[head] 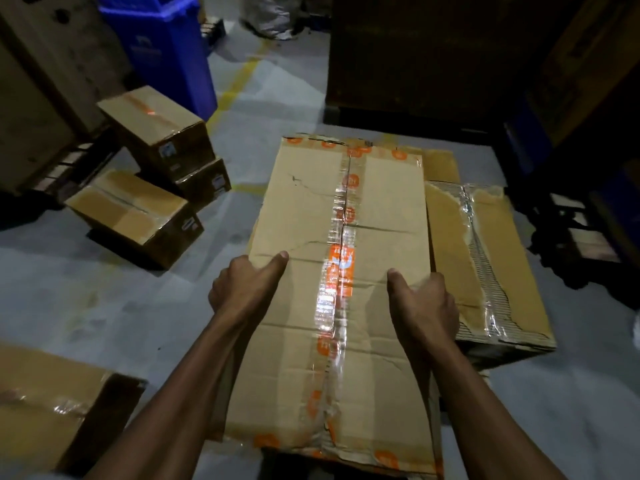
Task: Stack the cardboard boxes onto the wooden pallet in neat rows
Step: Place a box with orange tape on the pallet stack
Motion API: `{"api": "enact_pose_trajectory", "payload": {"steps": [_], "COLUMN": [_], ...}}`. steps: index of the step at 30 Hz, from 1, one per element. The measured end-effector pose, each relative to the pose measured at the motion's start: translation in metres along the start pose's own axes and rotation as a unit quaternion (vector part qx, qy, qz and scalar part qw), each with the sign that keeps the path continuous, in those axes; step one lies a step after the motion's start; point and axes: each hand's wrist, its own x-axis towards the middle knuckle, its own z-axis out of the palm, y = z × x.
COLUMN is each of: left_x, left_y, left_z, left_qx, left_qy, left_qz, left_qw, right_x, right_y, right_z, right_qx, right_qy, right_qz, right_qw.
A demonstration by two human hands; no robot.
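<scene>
A long cardboard box (304, 216) sealed with clear tape and orange logos fills the middle of the head view. My left hand (246, 285) grips its left edge, thumb on top and fingers down the side. My right hand (424, 306) grips its right edge the same way. To its right lies a second flat box (491, 271) with torn tape, lower down. Whatever the boxes rest on is hidden beneath them.
Three smaller boxes (152, 133) sit on the grey floor at left, two of them stacked. Another box (52, 403) lies at the lower left. A blue bin (166, 50) stands behind. Dark stacked goods (433, 57) and a dark pallet (581, 230) lie at right.
</scene>
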Motion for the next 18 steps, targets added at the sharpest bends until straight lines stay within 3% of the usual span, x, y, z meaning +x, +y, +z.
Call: {"api": "enact_pose_trajectory", "payload": {"steps": [8, 18], "left_x": [0.055, 0.122], "left_y": [0.056, 0.076], "left_z": [0.075, 0.157], "left_qx": [0.025, 0.023], "left_qy": [-0.035, -0.069], "left_qz": [-0.024, -0.059], "left_qw": [0.999, 0.996], "right_x": [0.095, 0.187], "right_y": [0.013, 0.035], "right_z": [0.001, 0.041], "right_qx": [0.002, -0.024], "right_qy": [-0.004, -0.044], "right_qz": [0.045, 0.098], "right_qw": [0.999, 0.994]}}
